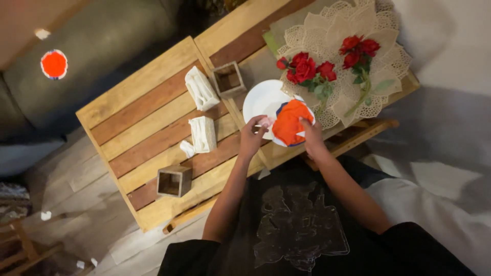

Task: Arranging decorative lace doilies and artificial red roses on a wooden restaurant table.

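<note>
Both hands hold an orange cloth (288,124) over the near edge of a white plate (262,99), at the front of the wooden desk (148,110). The cloth is bright orange with a dark blue border and a strip of white showing at its lower rim; it is bunched into a rounded, slightly creased shape. Its longer side runs from lower left to upper right, roughly along the desk's near edge, and its upper tip points toward the roses.

The left hand (251,138) is closed on the cloth's left edge, fingers pinching near a small pink patch. The right hand (312,137) grips the right edge, fingers curled over the fabric.

Just beyond the cloth, red roses (307,69) with green leaves lie on a cream lace doily (358,30), which overlaps the plate's far rim. Farther left on the desk lie two folded white napkins (201,88) (203,134), one behind the other. A small square wooden box (228,79) stands beside the far napkin, and another wooden box (174,180) stands near the desk's front corner, well apart from the hands.
</note>
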